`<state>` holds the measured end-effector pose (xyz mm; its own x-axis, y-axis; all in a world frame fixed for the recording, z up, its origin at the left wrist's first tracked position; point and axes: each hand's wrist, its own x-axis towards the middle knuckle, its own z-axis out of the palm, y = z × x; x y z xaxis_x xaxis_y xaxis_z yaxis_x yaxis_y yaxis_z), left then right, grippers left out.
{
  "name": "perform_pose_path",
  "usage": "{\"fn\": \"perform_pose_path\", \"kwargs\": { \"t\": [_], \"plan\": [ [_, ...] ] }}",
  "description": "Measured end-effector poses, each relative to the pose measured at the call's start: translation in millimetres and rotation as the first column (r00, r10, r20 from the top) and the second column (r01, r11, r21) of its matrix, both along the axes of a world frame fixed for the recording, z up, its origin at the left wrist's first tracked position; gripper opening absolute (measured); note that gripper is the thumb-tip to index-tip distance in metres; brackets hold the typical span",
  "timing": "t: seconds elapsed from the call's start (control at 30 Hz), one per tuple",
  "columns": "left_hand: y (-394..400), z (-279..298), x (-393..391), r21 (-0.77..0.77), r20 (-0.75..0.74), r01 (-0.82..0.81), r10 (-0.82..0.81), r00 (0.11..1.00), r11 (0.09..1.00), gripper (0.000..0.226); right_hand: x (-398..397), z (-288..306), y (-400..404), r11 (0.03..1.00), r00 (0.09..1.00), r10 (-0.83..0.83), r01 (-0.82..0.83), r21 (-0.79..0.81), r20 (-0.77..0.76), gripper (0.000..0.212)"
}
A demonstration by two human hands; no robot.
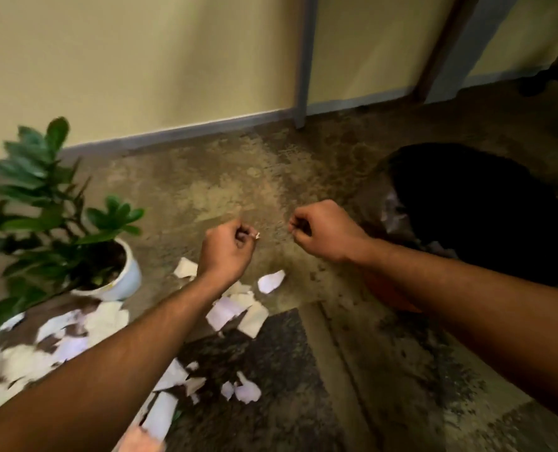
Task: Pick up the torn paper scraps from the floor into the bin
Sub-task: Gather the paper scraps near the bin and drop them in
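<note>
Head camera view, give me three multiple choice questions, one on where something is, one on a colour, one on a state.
1. Where does the potted plant stand?
A. left, near the wall
B. inside the bin
C. on the dark mat

2. What colour is the plant's pot?
A. red
B. white
C. black

3. What is the left hand doing?
A. lying flat on the floor
B. gripping the pot
C. curled, with a small paper scrap at its fingertips

Answers: 1 A, the plant sits at the left by the baseboard. 2 B, the pot's rim and wall show white. 3 C, a white bit pokes from the curled fingers.
</note>
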<state>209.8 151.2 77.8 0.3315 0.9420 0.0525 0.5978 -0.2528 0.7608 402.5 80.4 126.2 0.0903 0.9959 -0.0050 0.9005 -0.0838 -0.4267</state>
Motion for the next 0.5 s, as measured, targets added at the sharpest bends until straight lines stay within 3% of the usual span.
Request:
{"fn": "perform_pose_path", "kwargs": {
  "t": [0.13,0.2,0.3,0.4,0.5],
  "plan": [
    [-4.6,-58.3,-76.3,-0.052,-0.171,-0.050,0.040,0.984,0.997,0.012,-27.7,-69.9,16.0,0.976,0.998,0.043,-0.054,-0.213,-0.055,0.013],
    [-11.0,-85.5,-106.6,-0.052,-0.236,-0.046,0.032,0.971,0.998,0.016,-35.5,-103.6,20.0,0.945,0.998,0.065,-0.070,-0.319,-0.027,0.025],
    [-22.7,-122.2,-141.9,-0.105,-0.391,-0.050,0.005,0.920,0.993,0.048,-43.7,-144.9,17.2,0.913,0.997,0.073,-0.069,-0.402,-0.007,0.049],
    [-30.8,-151.5,-167.3,-0.206,-0.499,-0.031,-0.078,0.863,0.978,0.089,-51.4,-173.0,11.3,0.916,0.998,0.044,-0.054,-0.398,-0.035,0.055],
    [-33.8,-166.0,-178.2,-0.327,-0.581,0.009,-0.209,0.787,0.945,0.127,-67.1,-183.9,-1.6,0.891,0.983,0.178,-0.179,-0.416,-0.041,0.056]
  ]
}}
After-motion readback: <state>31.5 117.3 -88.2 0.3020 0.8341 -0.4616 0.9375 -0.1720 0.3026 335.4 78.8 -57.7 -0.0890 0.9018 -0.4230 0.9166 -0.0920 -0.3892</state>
